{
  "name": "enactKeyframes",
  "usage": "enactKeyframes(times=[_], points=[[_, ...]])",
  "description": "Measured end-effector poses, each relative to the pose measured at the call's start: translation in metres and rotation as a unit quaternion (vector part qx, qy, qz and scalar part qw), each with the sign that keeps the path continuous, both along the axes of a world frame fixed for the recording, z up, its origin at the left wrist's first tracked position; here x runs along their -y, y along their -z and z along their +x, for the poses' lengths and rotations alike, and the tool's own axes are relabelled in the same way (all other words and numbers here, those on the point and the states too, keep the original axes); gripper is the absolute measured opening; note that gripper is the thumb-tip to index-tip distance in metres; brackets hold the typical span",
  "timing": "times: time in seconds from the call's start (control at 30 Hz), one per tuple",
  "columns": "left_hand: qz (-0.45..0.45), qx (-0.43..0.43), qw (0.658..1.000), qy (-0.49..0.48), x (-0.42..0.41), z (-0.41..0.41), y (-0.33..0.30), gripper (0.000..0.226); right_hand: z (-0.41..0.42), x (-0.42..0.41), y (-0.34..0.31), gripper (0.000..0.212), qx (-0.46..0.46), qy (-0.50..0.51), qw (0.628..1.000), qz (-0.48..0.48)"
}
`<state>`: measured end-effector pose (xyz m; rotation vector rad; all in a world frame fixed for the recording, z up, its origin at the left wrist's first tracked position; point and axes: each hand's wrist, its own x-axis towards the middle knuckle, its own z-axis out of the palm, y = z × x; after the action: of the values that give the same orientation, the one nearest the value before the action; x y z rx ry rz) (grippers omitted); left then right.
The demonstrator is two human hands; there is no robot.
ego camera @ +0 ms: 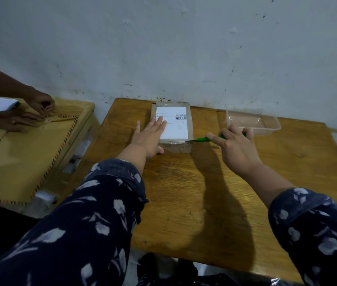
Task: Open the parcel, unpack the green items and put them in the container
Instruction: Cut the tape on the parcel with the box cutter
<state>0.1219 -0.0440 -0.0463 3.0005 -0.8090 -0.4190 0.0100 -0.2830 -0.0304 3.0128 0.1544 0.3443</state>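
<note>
A taped brown parcel (181, 145) with a white shipping label lies at the far edge of the wooden table (204, 193), closed. My left hand (150, 135) rests flat on its top, fingers spread over the label. My right hand (236, 145) grips a green-handled knife (202, 139). The blade tip touches the parcel's near right top edge. A clear plastic container (253, 121) stands to the right of the parcel with nothing visible in it.
A white wall rises right behind the table. On a second table to the left, another person's hands (29, 114) work on a large brown envelope (19, 157). Bare wood lies between me and the parcel.
</note>
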Motion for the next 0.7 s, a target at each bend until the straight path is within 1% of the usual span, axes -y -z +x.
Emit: enactKeyframes(times=[0.1,0.2,0.23,0.37,0.53,0.6,0.7], points=[[-0.001,-0.001,1.000,0.000,0.000,-0.001,0.000,0.096,-0.003,0.008,-0.004,0.054,0.001,0.017,1.000,-0.006],[-0.004,0.001,1.000,-0.001,0.001,-0.001,-0.001,0.096,-0.013,0.019,-0.005,0.051,-0.032,0.028,0.999,-0.023],[-0.005,-0.001,1.000,-0.002,0.000,0.000,-0.001,0.096,-0.016,0.023,-0.004,0.050,-0.035,0.038,0.999,-0.018],[-0.016,-0.006,1.000,-0.003,0.000,0.003,-0.002,0.098,-0.013,0.026,-0.007,0.046,0.009,0.069,0.997,0.035],[-0.049,0.003,0.999,-0.003,0.001,0.000,0.003,0.099,0.005,-0.001,-0.012,0.042,0.000,0.028,0.997,0.075],[-0.067,0.007,0.998,-0.004,-0.005,0.000,0.006,0.091,0.010,-0.013,-0.010,0.042,-0.011,0.024,0.996,0.087],[-0.096,0.003,0.995,-0.005,-0.014,0.001,0.006,0.066,0.016,-0.022,-0.008,0.043,-0.019,0.014,0.995,0.094]])
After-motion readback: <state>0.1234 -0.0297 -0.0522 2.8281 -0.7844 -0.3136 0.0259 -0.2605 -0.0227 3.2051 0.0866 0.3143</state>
